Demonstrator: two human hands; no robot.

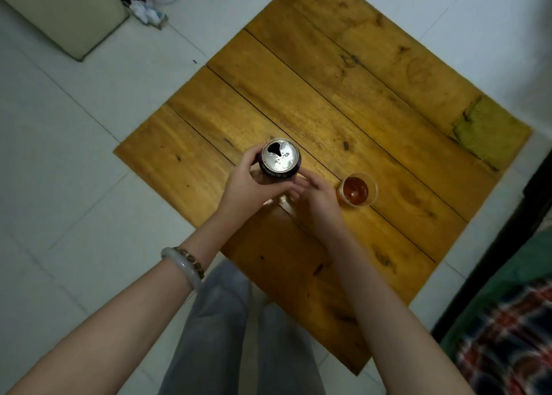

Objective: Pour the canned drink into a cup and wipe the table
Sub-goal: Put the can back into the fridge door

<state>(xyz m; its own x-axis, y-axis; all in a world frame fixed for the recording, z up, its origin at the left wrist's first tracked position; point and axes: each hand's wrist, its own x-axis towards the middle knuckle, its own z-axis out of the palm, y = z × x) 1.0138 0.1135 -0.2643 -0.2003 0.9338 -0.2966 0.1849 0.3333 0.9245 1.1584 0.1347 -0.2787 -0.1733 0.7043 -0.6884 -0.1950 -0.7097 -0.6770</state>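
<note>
can [280, 158]: upright, over the near-left part of the counter [373, 102]; silver top with some drops, its mouth is open.
writing: we see pale letters on the dark side of the can, too small to read.
left grip [249, 185]: fingers curled around the can, holding it.
right grip [318, 199]: fingers loose and rather straight, just beside the can; we cannot tell if they touch it.
cup [357, 191]: clear, amber drink inside, standing on the counter just beside the right grip.
cloth [490, 133]: yellow-green, at the far right corner of the counter.
</note>
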